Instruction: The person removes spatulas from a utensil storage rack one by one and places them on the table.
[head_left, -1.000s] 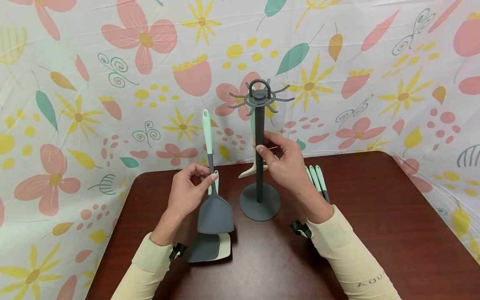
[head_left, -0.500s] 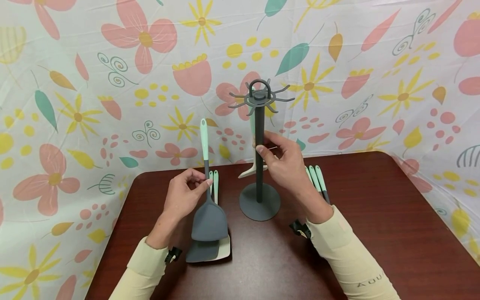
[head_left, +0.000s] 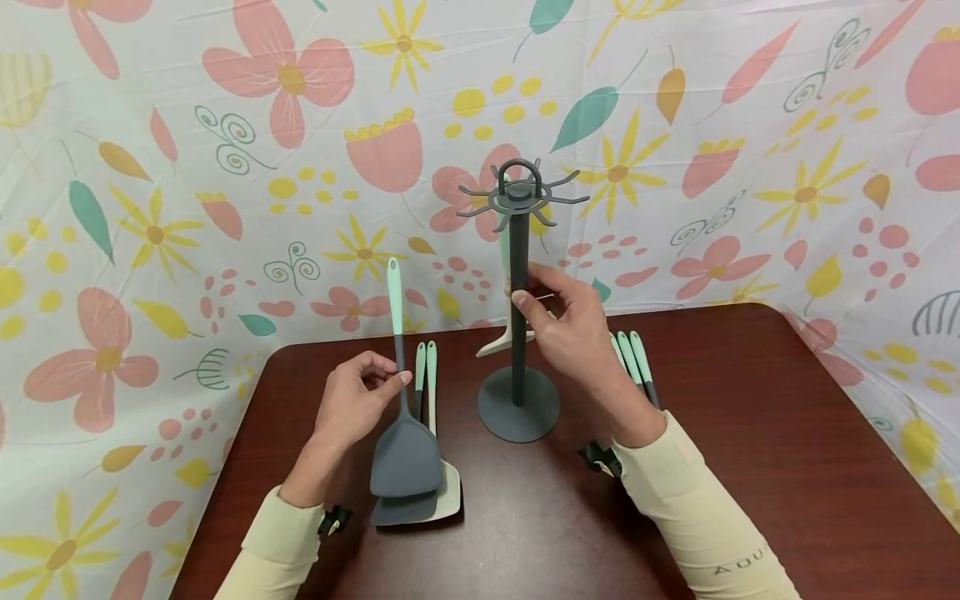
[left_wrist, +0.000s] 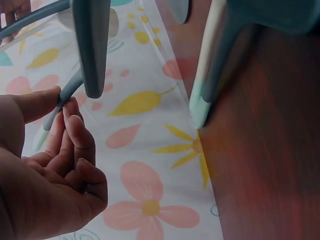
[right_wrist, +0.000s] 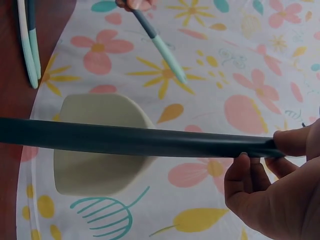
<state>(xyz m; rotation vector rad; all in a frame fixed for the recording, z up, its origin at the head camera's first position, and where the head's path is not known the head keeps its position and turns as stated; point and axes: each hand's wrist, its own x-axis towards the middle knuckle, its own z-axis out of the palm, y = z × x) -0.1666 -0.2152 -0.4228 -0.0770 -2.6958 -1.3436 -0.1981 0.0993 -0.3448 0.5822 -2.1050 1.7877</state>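
Observation:
My left hand (head_left: 352, 400) pinches a grey turner (head_left: 406, 458) by its shaft between thumb and fingers. The turner stands nearly upright, mint handle up and blade down, overlapping two utensils on the table in the head view. My right hand (head_left: 570, 325) grips the dark pole of a utensil stand (head_left: 519, 250), thumb across its front. The stand has a ring of hooks and a loop on top, and a round base. Behind the pole hangs a cream spatula (right_wrist: 100, 175) with a mint handle, partly hidden by pole and hand.
Under the held turner lie a grey-bladed utensil (head_left: 405, 510) and a cream-bladed utensil (head_left: 452, 492), handles pointing away. Several mint-handled utensils (head_left: 637, 354) lie to the right, partly behind my right forearm. A flowered cloth (head_left: 300, 167) hangs behind the brown table (head_left: 540, 517).
My left hand has moved left and down with the turner, uncovering the two mint handles behind it. The right hand and the stand stay where they were.

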